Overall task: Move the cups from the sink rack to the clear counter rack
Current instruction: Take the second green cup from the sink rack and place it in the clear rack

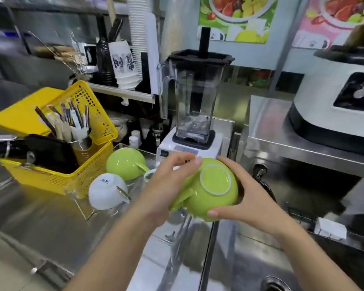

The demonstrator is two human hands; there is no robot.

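Both of my hands hold one green cup (213, 196) upside down, base ring facing me, handle pointing lower left. My left hand (166, 185) grips its left side near the handle and my right hand (248, 196) cups its right side. The cup hovers above the right end of the clear counter rack (80, 198). On that rack a second green cup (124, 162) and a white cup (105, 191) rest upside down. The sink (261, 265) lies below at lower right; its rack (303, 219) is only partly visible.
A yellow basket (51, 177) with a utensil holder stands left of the clear rack. A blender (193, 106) stands just behind the held cup. A white machine (336, 106) sits on the raised counter at right. Paper cups are stacked at the back.
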